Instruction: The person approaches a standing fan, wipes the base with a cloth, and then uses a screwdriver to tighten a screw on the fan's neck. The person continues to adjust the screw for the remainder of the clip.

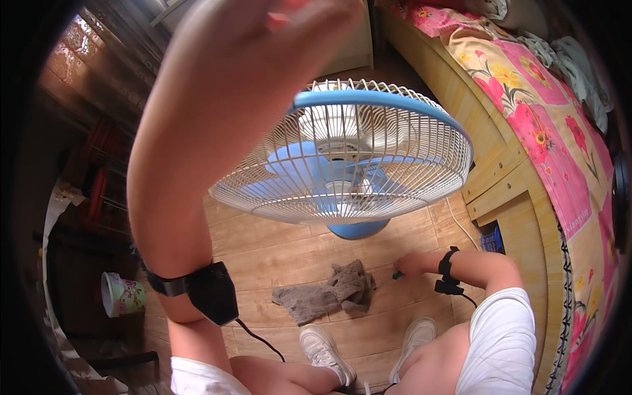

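Fan (340,172), one, with pale wire grille, blue blades and blue base (357,229): found at centre of frame, on the wood-patterned floor (253,247), the grille tilted and its long axis run roughly left to right. Left hand (296,29): placed at top of frame, blurred and partly cut off; its grip cannot be told, nor whether the fan is touched. The fan is seen below and right of it, the grille's left edge covered by the left forearm. Right hand (415,264): placed lower right of centre, fingers drawn narrow around a small dark-green item (397,275), kind too small to tell. From it the fan is set up and left, apart; the base is nearer this hand. Grey cloth (336,293): laid crumpled to its left.
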A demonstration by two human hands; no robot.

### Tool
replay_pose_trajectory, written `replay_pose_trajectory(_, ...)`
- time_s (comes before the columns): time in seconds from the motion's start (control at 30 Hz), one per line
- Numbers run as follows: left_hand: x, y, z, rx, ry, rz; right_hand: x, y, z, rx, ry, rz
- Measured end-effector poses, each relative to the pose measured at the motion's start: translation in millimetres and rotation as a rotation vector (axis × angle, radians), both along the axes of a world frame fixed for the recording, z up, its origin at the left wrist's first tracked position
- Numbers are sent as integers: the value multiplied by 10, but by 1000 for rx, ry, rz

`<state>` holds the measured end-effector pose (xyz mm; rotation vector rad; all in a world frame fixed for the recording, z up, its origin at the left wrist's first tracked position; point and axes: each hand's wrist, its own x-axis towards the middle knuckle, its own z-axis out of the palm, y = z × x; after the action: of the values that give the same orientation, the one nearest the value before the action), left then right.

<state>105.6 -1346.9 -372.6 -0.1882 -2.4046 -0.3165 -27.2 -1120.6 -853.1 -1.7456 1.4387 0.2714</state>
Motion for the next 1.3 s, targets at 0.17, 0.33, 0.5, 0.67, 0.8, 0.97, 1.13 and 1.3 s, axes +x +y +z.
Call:
replay_pose_trajectory(0.17, -119, 101, -191, -110, -163, 197, -48, 91, -31, 30, 4, 58)
replay_pose_trajectory(0.33, 35, -164, -325, 205, -179, 95, -123, 337, -39, 98, -51, 22)
replay_pose_trajectory(0.5, 143, -344, -375, 290, -221, -44, -37, 391, 125, 99, -65, 21)
replay_pose_trajectory(0.67, 165, -431, -409, 584, -173, -239, 254, 122, 641, -24, -248, -67)
replay_pose_trajectory(0.8, 156, -465, -433, 773, -126, -339, 611, -193, 1416, -210, -495, -174)
replay_pose_trajectory(0.97, 166, -517, -429, 851, -157, -381, 740, -425, 2561, -674, -496, -146)
replay_pose_trajectory(1.13, 182, -569, -433, 887, -181, -434, 536, -388, 3617, -1243, -424, -241)
replay_pose_trajectory(1.3, 181, -592, -430, 947, -179, -486, 339, -406, 4476, -1751, -4, -349)
